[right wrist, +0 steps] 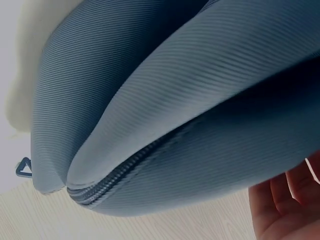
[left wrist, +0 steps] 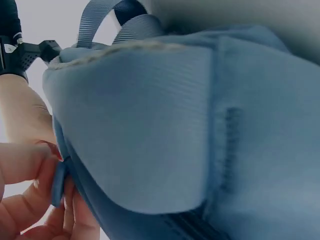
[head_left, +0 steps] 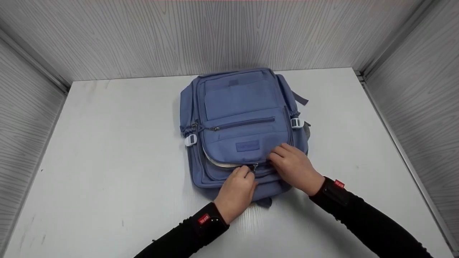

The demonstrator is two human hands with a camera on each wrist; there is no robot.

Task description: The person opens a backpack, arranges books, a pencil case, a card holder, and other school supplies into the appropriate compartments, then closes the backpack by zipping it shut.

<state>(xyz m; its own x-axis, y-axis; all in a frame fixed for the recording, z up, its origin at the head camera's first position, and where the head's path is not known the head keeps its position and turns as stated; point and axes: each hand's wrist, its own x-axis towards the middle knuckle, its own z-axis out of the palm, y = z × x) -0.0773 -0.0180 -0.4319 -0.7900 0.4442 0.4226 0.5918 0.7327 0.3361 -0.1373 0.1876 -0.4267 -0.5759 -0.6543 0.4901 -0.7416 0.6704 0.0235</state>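
A blue backpack (head_left: pixel 244 100) lies on the white table with its front facing up. Its lower front pocket (head_left: pixel 229 141) is partly unzipped, and a pale lining shows along the curved left edge. My left hand (head_left: pixel 236 190) pinches the backpack at the pocket's bottom edge, just beside a metal zipper pull (head_left: pixel 255 167). To its right, my right hand (head_left: pixel 294 166) grips the pocket's edge at the lower right corner with curled fingers. In the right wrist view, the zipper teeth (right wrist: pixel 120 175) run between two folds of fabric. What lies under the fingertips is partly hidden.
White buckles (head_left: pixel 190 140) sit on the backpack's sides, and a strap end (head_left: pixel 300 98) sticks out at the right. Across the front runs a second zipper (head_left: pixel 245 123). The white table (head_left: pixel 118 150) is bounded by grey wood-grain panels (head_left: pixel 215 36) behind and at both sides.
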